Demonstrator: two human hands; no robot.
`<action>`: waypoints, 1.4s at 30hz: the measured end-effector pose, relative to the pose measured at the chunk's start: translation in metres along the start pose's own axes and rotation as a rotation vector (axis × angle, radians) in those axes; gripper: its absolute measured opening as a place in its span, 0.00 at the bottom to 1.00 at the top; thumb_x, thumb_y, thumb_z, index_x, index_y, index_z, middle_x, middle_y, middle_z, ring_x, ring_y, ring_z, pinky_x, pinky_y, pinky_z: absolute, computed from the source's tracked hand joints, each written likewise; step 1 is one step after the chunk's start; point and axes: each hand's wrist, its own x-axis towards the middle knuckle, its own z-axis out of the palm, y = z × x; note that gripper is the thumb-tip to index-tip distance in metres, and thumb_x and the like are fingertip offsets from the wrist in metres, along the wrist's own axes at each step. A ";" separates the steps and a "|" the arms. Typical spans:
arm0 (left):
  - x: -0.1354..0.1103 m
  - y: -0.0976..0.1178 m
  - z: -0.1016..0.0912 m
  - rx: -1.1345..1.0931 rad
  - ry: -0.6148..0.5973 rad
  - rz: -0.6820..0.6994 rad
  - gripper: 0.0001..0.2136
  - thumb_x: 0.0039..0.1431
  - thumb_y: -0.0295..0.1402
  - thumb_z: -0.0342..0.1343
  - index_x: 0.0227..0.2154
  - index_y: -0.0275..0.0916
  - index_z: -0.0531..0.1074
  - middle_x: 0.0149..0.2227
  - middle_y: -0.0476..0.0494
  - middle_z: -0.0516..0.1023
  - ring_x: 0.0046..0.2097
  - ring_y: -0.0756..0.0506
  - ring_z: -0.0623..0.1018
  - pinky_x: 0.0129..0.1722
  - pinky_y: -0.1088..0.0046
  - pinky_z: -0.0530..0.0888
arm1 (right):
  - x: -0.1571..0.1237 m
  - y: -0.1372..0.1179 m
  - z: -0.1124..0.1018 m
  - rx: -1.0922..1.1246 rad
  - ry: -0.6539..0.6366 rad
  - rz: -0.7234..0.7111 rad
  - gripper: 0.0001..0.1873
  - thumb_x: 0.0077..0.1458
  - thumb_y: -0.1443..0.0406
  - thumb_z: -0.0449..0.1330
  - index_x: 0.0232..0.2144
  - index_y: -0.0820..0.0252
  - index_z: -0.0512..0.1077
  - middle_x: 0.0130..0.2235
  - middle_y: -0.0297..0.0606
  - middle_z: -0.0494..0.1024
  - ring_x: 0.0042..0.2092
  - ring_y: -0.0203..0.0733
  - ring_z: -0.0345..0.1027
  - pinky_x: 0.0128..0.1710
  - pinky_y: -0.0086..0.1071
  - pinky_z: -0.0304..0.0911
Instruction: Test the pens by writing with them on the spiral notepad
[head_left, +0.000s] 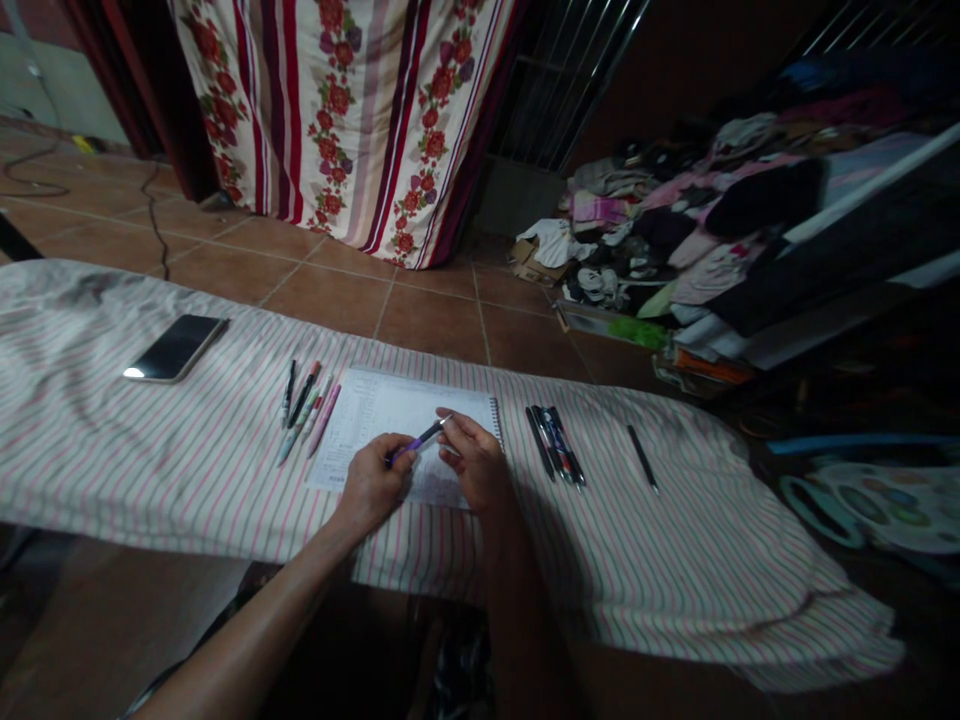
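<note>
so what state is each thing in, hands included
purple pen: held slanted over the pad
left hand: closed on the purple pen
right hand: fingers at its tip, grip unclear
spiral pad: lying flat, partly hidden
phone: flat, screen dark with bright patch
lone black pen: lying apart
striped cloth: spread, wrinkled
curtain: hanging

Bare forearms [281, 605] stretched forward, left hand [379, 480] gripping, right hand [476, 465] near it, fingers [469, 432] curled

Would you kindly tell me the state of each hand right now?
Left hand: closed, holding the purple pen.
Right hand: fingers partly curled at the pen's tip; whether they grip it cannot be told.
</note>
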 end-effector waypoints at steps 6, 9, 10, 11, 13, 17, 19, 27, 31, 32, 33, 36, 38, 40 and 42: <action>0.000 0.000 0.002 0.006 -0.007 0.007 0.11 0.51 0.33 0.51 0.36 0.35 0.73 0.27 0.46 0.76 0.30 0.48 0.74 0.31 0.73 0.69 | 0.001 0.001 -0.003 -0.018 0.053 -0.008 0.15 0.37 0.58 0.65 0.30 0.58 0.77 0.26 0.31 0.70 0.28 0.29 0.62 0.26 0.22 0.59; 0.000 0.002 0.003 0.033 0.006 0.012 0.11 0.51 0.32 0.51 0.36 0.35 0.73 0.28 0.45 0.76 0.31 0.47 0.74 0.32 0.73 0.69 | 0.003 0.002 -0.002 -0.022 0.075 -0.025 0.14 0.35 0.58 0.66 0.28 0.58 0.77 0.27 0.31 0.71 0.28 0.29 0.61 0.26 0.22 0.58; 0.001 0.002 0.003 0.043 0.012 0.011 0.11 0.51 0.32 0.51 0.36 0.35 0.73 0.28 0.45 0.76 0.31 0.47 0.74 0.32 0.73 0.69 | 0.003 0.003 -0.002 -0.022 0.084 -0.027 0.14 0.35 0.58 0.66 0.28 0.58 0.77 0.27 0.31 0.71 0.28 0.29 0.61 0.26 0.22 0.58; 0.001 0.003 0.003 0.052 0.017 0.010 0.11 0.51 0.32 0.51 0.35 0.36 0.73 0.28 0.45 0.76 0.32 0.47 0.74 0.33 0.73 0.69 | 0.003 0.003 -0.001 -0.022 0.097 -0.027 0.14 0.35 0.58 0.66 0.27 0.59 0.77 0.27 0.31 0.71 0.28 0.29 0.61 0.26 0.22 0.58; 0.001 0.003 0.003 0.060 0.026 0.012 0.10 0.51 0.31 0.51 0.35 0.36 0.73 0.29 0.45 0.76 0.32 0.47 0.74 0.34 0.72 0.68 | 0.003 0.002 0.000 -0.019 0.115 -0.025 0.14 0.35 0.58 0.66 0.27 0.59 0.77 0.26 0.31 0.70 0.28 0.29 0.61 0.25 0.22 0.58; 0.001 0.002 0.003 0.027 0.024 0.011 0.10 0.50 0.32 0.51 0.35 0.36 0.73 0.29 0.45 0.76 0.32 0.47 0.73 0.33 0.72 0.68 | 0.000 0.000 0.000 0.007 0.094 -0.008 0.16 0.35 0.58 0.66 0.29 0.59 0.77 0.27 0.32 0.70 0.29 0.29 0.61 0.26 0.22 0.58; 0.001 0.001 0.003 -0.003 0.015 -0.011 0.11 0.50 0.33 0.51 0.35 0.36 0.73 0.28 0.46 0.76 0.31 0.47 0.73 0.32 0.73 0.68 | 0.000 0.000 0.000 0.008 0.088 -0.002 0.17 0.35 0.57 0.66 0.30 0.59 0.77 0.27 0.32 0.70 0.29 0.29 0.62 0.26 0.22 0.58; 0.001 0.001 0.005 -0.008 0.030 0.011 0.10 0.50 0.32 0.51 0.34 0.36 0.73 0.27 0.46 0.76 0.31 0.48 0.74 0.31 0.73 0.68 | 0.007 0.007 -0.004 -0.066 0.121 -0.082 0.16 0.36 0.57 0.66 0.29 0.61 0.77 0.24 0.32 0.71 0.26 0.29 0.60 0.26 0.24 0.56; 0.000 0.003 0.005 0.000 0.039 0.017 0.10 0.50 0.32 0.51 0.34 0.36 0.73 0.27 0.46 0.76 0.30 0.48 0.74 0.32 0.73 0.68 | 0.008 0.008 -0.003 -0.055 0.117 -0.092 0.15 0.36 0.58 0.66 0.28 0.60 0.77 0.25 0.31 0.71 0.26 0.29 0.60 0.27 0.25 0.56; 0.000 0.004 0.005 0.002 0.043 0.019 0.10 0.50 0.32 0.51 0.34 0.36 0.73 0.27 0.46 0.76 0.30 0.48 0.73 0.32 0.73 0.68 | 0.008 0.008 -0.002 -0.051 0.119 -0.089 0.15 0.36 0.58 0.66 0.28 0.60 0.77 0.24 0.31 0.71 0.26 0.29 0.60 0.27 0.25 0.56; 0.000 0.004 0.005 0.003 0.048 0.021 0.10 0.50 0.33 0.51 0.34 0.36 0.73 0.27 0.46 0.76 0.30 0.48 0.73 0.32 0.73 0.68 | 0.007 0.007 -0.002 -0.045 0.118 -0.081 0.15 0.35 0.58 0.66 0.28 0.60 0.77 0.24 0.30 0.71 0.26 0.29 0.60 0.27 0.25 0.56; 0.000 0.004 0.005 -0.005 0.053 0.015 0.10 0.49 0.33 0.52 0.34 0.36 0.73 0.27 0.46 0.76 0.30 0.48 0.73 0.32 0.73 0.68 | 0.003 0.004 -0.001 -0.013 0.097 -0.046 0.16 0.36 0.58 0.66 0.29 0.60 0.77 0.24 0.30 0.70 0.26 0.29 0.60 0.27 0.24 0.57; 0.000 0.003 0.005 -0.033 0.034 -0.007 0.11 0.49 0.33 0.51 0.34 0.36 0.73 0.26 0.47 0.75 0.29 0.48 0.73 0.30 0.73 0.68 | 0.002 0.002 -0.002 0.008 0.072 -0.027 0.16 0.36 0.58 0.66 0.30 0.60 0.77 0.25 0.31 0.71 0.27 0.29 0.61 0.27 0.24 0.58; 0.000 0.003 0.005 -0.061 0.011 -0.028 0.11 0.49 0.33 0.51 0.34 0.35 0.73 0.24 0.47 0.74 0.28 0.48 0.73 0.29 0.73 0.68 | 0.002 0.002 -0.003 0.011 0.061 -0.028 0.16 0.36 0.58 0.66 0.30 0.60 0.77 0.25 0.31 0.70 0.26 0.29 0.60 0.27 0.24 0.57; 0.000 0.003 0.005 -0.063 0.005 -0.032 0.11 0.49 0.33 0.51 0.34 0.35 0.73 0.23 0.47 0.74 0.27 0.48 0.72 0.28 0.73 0.68 | 0.003 0.003 -0.003 -0.004 0.073 -0.042 0.15 0.36 0.58 0.66 0.30 0.59 0.77 0.24 0.30 0.70 0.26 0.29 0.60 0.27 0.24 0.57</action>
